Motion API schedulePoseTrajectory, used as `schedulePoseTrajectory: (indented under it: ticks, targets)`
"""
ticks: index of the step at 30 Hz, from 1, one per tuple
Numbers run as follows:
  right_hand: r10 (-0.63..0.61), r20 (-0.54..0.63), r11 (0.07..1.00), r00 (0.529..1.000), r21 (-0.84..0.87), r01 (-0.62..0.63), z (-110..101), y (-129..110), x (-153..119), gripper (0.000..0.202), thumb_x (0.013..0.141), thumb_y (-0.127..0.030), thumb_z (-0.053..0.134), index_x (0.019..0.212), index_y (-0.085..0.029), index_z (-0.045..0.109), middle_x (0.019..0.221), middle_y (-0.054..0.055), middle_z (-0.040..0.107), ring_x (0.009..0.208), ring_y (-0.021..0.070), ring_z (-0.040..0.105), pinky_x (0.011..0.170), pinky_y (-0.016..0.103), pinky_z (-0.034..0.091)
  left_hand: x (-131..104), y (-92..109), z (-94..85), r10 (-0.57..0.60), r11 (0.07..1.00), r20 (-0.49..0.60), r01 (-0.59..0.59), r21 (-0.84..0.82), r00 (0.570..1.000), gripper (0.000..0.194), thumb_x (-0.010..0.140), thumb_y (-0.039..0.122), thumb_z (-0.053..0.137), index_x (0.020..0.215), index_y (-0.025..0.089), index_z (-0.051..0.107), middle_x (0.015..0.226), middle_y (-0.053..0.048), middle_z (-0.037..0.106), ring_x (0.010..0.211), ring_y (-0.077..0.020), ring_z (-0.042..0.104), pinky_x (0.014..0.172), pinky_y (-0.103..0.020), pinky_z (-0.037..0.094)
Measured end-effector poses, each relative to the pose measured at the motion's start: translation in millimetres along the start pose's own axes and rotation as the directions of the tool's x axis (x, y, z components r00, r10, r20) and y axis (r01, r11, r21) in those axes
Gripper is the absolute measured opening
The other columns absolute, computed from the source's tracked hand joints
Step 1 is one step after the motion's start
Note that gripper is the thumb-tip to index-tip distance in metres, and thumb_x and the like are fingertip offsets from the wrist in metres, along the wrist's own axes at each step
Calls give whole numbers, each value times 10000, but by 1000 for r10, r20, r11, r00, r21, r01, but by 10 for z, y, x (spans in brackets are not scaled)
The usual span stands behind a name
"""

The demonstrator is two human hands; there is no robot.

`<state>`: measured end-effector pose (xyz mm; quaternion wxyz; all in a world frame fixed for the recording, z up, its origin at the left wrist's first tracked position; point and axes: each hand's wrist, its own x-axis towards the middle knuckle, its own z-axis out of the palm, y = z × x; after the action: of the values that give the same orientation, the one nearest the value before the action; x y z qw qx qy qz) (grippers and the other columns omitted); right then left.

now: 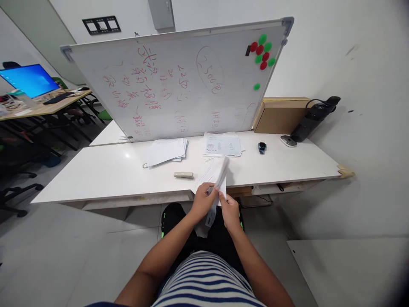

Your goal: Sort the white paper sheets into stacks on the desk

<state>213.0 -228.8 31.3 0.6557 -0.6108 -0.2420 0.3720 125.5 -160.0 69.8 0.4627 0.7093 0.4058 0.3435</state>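
Both hands hold sheets of paper [220,175] over the desk's front edge, above my lap. My left hand [203,198] pinches the paper from the left, its fingers closed near a curled-up part. Gripping the right edge of the sheets, my right hand [230,209] is closed too. A printed lower end of the paper hangs below the hands. Left of them lies a beige stapler [183,175]. Beyond it is a fanned stack of white papers [168,151]. Another stack of printed forms [223,145] lies just past the sheets I hold.
A whiteboard [188,89] with red writing and round magnets leans at the back of the white desk [105,170]. On the right are a smartwatch [262,147], a computer mouse [288,141], a black bottle [315,119] and a cardboard box [281,116]. A monitor [29,81] stands far left.
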Motion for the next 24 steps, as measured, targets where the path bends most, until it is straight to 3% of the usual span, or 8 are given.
schedulePoseTrajectory:
  ticks: [4,12,15,18,20,21,22,24]
  targets:
    - [56,133,984,990,162,-78,108,130,-164,459,805,-531,578,1076,-170,662,1022,76,708,983,235,621,877,346,461,-105,-87,128,51,991,81,-60,115,995,356,871,346,522,1180,189,602,1235,-86,599,1172,-200,526,1034,-354,377]
    - [267,229,863,936,376,-338,196,533,-368,477,730,-501,669,1098,-203,618,1184,86,651,1137,250,572,927,374,466,-286,-125,4,26,871,357,-196,451,934,318,891,344,475,1099,199,666,1251,-89,605,1204,-242,506,1035,-399,373]
    - [268,190,866,944,382,-323,240,595,-414,493,710,-533,671,1069,-200,620,1151,81,663,1100,249,589,862,354,496,-358,-129,-21,72,888,315,-204,411,946,289,865,357,522,1070,218,670,1195,-79,629,1149,-237,532,1008,-394,384]
    - [330,236,859,914,327,-394,240,565,-417,514,730,-580,637,1058,-184,622,1053,89,693,965,248,645,752,338,520,-413,-229,-85,108,947,49,-118,298,993,264,884,375,488,1008,219,661,1106,-73,638,1083,-217,544,981,-384,384]
    - [373,248,856,894,279,-434,215,523,-398,534,726,-591,642,1066,-180,622,1047,93,691,916,243,661,719,326,518,-434,-356,-161,-33,991,-203,59,123,979,292,876,431,487,950,190,635,1009,-80,633,989,-210,567,916,-371,416]
    - [385,243,857,890,264,-442,200,503,-385,541,721,-595,647,1071,-183,624,1066,95,684,922,243,663,723,323,516,-438,-427,-202,-174,984,-292,179,-11,940,327,859,474,501,936,177,616,969,-82,628,942,-208,575,870,-363,435]
    - [393,237,858,889,255,-447,184,487,-370,544,719,-599,649,1075,-189,627,1096,97,675,939,245,662,734,322,514,-437,-497,-241,-344,938,-323,307,-160,882,376,832,520,525,939,168,599,952,-85,625,913,-210,580,824,-356,448]
    - [398,231,859,888,246,-449,159,470,-340,549,729,-619,626,1088,-203,632,1154,100,655,971,252,658,757,332,510,-417,-615,-298,-632,741,-173,523,-422,756,486,780,599,562,990,162,583,987,-97,632,917,-222,588,756,-342,458]
